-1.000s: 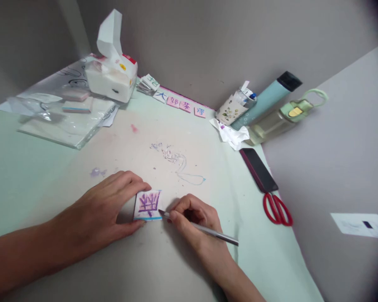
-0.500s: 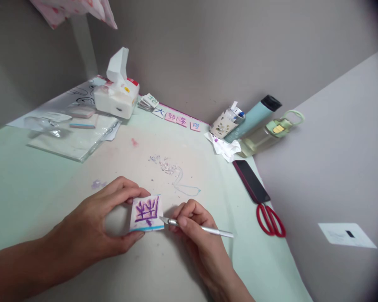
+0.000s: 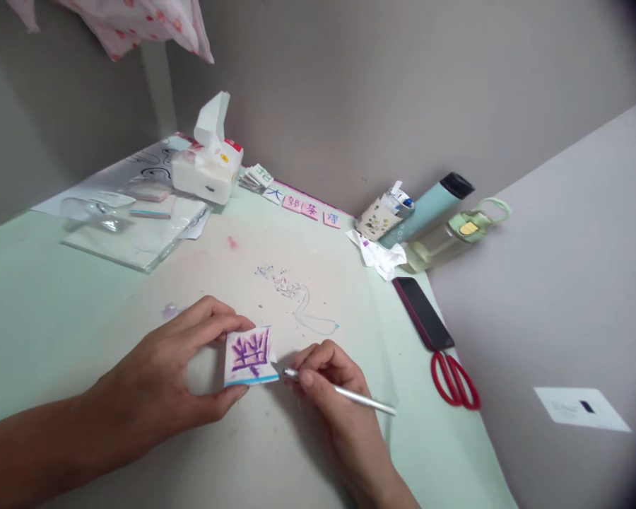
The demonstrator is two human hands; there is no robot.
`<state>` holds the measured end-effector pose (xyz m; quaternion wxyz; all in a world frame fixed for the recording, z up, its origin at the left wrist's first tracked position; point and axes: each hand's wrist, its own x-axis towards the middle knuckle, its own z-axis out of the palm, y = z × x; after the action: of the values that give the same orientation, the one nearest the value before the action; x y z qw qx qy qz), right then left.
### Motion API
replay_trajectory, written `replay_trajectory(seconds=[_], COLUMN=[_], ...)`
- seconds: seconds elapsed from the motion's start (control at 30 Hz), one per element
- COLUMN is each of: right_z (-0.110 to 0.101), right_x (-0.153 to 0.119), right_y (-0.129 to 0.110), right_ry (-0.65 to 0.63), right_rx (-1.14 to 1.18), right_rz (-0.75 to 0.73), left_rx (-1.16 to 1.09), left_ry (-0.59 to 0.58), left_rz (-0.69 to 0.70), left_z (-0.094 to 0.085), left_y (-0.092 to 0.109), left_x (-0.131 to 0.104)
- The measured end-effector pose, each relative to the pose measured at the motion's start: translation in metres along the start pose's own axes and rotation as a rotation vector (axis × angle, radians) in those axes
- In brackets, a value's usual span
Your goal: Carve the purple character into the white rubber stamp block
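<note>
Between thumb and fingers, my left hand (image 3: 191, 360) holds a small square white block (image 3: 251, 355) by its upper and lower edges. The block bears a purple carved-looking character and has a light blue strip along its lower edge. My right hand (image 3: 331, 389) is closed around a silver craft knife (image 3: 363, 399) in a pen-like hold. The knife's tip points left, close to the block's right edge; whether it touches is hard to tell. Shavings (image 3: 283, 283) and a thin blue curled strip (image 3: 318, 329) lie on the table beyond the block.
Small lettered tiles (image 3: 310, 210) line the back edge beside a tissue pack (image 3: 206, 173). Plastic bags (image 3: 138, 237) lie at left. On the right are a pen cup (image 3: 376, 218), two bottles (image 3: 442, 237), a crumpled tissue (image 3: 379, 256), a phone (image 3: 424, 313) and red scissors (image 3: 456, 380).
The knife tip has shifted slightly away from the block's right edge. The block's tilt has changed a little in my left hand. The whole view has moved slightly.
</note>
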<state>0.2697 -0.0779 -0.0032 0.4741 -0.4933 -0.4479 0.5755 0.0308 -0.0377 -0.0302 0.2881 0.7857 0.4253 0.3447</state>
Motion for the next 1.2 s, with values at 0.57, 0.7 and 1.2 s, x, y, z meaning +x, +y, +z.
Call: replay_trajectory(seconds=[0.57,0.7,1.2], right_z=[-0.005,0.007,0.003], right_x=[-0.008,-0.002,-0.002], right_y=[-0.023,-0.010,-0.022], right_ry=[0.032,0.127,-0.168], right_rx=[-0.262,-0.367,0.075], right_rz=[-0.074,-0.097,0.191], left_rx=[0.146,0.150,-0.019], left_ry=[-0.036,-0.087,-0.074], left_rz=[0.113,0.190,0.015], left_z=[0.002,0.007,0.007], left_y=[0.003,0.011,0.011], left_x=[-0.003,-0.009,-0.006])
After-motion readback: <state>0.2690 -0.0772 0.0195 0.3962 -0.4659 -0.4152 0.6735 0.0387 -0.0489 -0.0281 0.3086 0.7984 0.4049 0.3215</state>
